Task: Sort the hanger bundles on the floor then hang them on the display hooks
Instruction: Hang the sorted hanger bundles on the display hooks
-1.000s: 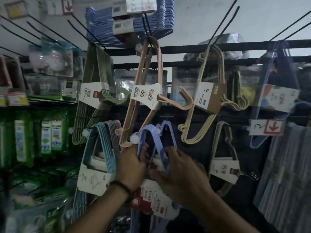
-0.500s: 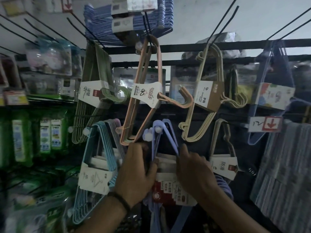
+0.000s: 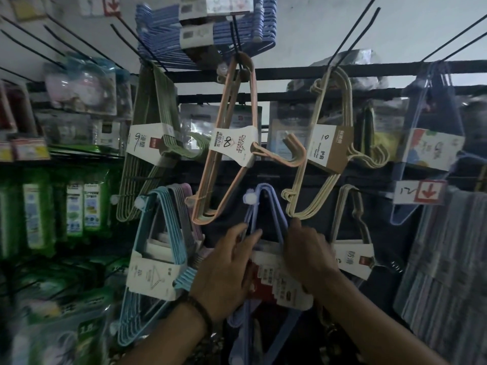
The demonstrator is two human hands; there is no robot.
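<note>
Head view: low in the centre of the frame, the left hand has its fingers stretched almost straight. Two fingertips touch the left arm of the lavender hanger bundle, and the hand closes around nothing. Just to the right, the right hand lies against the right arm of the same bundle, over its card label. Its fingers are turned away from the camera, so I cannot tell if they pinch the wire or only press on it.

The bundle hangs in the centre of the frame, with its top corner over the display hook that has a white ball tip (so the weight seems to be on the hook already). I judge that the step in hand is hanging this bundle, and that it is almost done.

The next move, I think, calls for letting the bundle hang straight and taking both hands off gently. They should not knock the peach bundle just above or the teal bundle at the left. Farthest, at the top of the frame, are blue hangers.
</note>
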